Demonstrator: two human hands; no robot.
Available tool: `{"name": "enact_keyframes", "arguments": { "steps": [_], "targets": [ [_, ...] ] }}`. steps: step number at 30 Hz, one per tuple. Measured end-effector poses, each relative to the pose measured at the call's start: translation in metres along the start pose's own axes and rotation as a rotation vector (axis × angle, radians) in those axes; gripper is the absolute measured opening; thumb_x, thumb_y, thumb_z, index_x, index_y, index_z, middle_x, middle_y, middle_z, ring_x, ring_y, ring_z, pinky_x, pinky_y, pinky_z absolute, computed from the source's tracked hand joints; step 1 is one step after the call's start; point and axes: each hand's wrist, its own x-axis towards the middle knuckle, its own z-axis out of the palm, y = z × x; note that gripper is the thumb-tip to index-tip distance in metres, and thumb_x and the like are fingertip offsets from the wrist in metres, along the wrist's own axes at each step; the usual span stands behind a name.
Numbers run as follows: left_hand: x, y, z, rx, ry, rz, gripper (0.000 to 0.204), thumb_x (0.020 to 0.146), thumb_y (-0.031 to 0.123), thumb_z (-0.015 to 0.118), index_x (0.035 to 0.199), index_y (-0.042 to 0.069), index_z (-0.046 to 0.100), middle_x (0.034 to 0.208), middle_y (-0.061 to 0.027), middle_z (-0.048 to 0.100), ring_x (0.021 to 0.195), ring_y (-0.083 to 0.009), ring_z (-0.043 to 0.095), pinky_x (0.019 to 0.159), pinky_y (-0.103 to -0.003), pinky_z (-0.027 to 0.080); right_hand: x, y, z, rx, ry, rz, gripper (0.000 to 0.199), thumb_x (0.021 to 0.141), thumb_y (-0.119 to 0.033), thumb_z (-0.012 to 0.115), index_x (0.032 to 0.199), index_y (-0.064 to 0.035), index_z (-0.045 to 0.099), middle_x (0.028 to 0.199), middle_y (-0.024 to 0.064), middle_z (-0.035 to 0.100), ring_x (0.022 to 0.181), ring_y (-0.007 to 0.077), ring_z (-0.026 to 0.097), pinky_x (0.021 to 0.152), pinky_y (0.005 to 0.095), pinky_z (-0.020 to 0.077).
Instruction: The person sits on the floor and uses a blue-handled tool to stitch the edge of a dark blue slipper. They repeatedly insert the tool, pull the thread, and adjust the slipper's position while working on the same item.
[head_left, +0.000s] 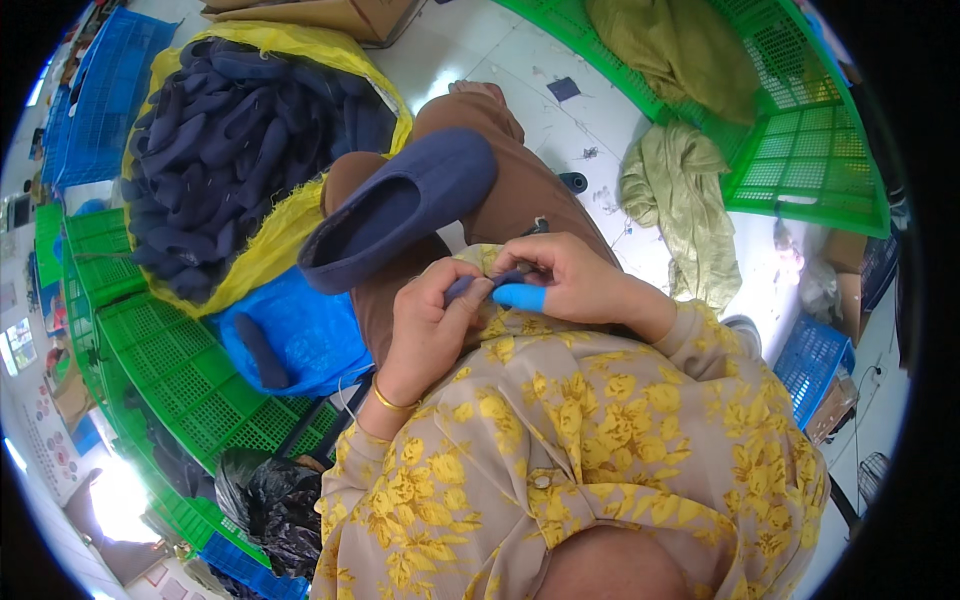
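Note:
Close in front of my body, both hands meet over a small dark blue fabric piece. My left hand, with a gold bangle at its wrist, is closed with thumb and fingers pinching that piece. From the other side my right hand pinches at it too, its thumb wrapped in bright blue. The fingers hide most of the piece. Across my brown-trousered legs lies a dark blue slip-on shoe, its opening facing up, just beyond my left hand and not touched by it.
A yellow sack full of dark blue shoes stands on the left. Beside it, a blue plastic bag carries a dark blue elongated piece. Green crates line the left; another green crate and olive cloth are at right.

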Motion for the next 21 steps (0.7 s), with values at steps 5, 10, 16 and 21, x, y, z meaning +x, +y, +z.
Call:
{"name": "enact_keyframes", "arguments": {
  "steps": [5,10,16,21],
  "targets": [
    [0.003,-0.013,0.002,-0.288,-0.045,-0.139,0.023,0.101,0.022,0.052,0.095,0.0,0.059,0.072,-0.0023,0.058,0.065,-0.0068,0.056,0.061,-0.023,0.048,-0.001,0.009,0.001,0.23,-0.01,-0.006,0.012,0.087,-0.012,0.069,0.094,-0.0032,0.065,0.078,-0.0044,0.062,0.067,0.0022,0.047,0.059,0.0218,0.0385],
    [0.015,-0.008,-0.021,0.187,0.336,0.19,0.026,0.101,0.023,0.05,0.101,-0.001,0.061,0.087,-0.0053,0.063,0.074,-0.0123,0.06,0.067,-0.027,0.049,0.004,-0.002,-0.001,0.273,0.093,0.076,0.01,0.089,-0.008,0.066,0.096,-0.0007,0.065,0.083,-0.0019,0.063,0.075,0.0034,0.053,0.067,0.0207,0.0429],
    [0.03,-0.003,-0.041,0.748,0.322,0.34,0.021,0.082,0.005,0.066,0.103,0.002,0.063,0.092,-0.0157,0.064,0.081,-0.0329,0.061,0.073,-0.037,0.05,0.016,-0.011,-0.002,0.436,0.294,0.037,0.011,0.091,-0.012,0.066,0.096,-0.0022,0.069,0.082,-0.0016,0.064,0.074,0.0031,0.053,0.068,0.0212,0.0447],
    [0.013,-0.001,-0.026,0.718,0.159,0.263,0.017,0.078,0.0,0.064,0.094,0.002,0.067,0.084,-0.0146,0.062,0.08,-0.0339,0.062,0.07,-0.038,0.05,0.024,-0.017,-0.003,0.539,0.365,0.142,0.012,0.091,-0.01,0.065,0.098,-0.0013,0.07,0.088,-0.0018,0.066,0.079,0.0038,0.055,0.071,0.0211,0.0464]
  ]
}}
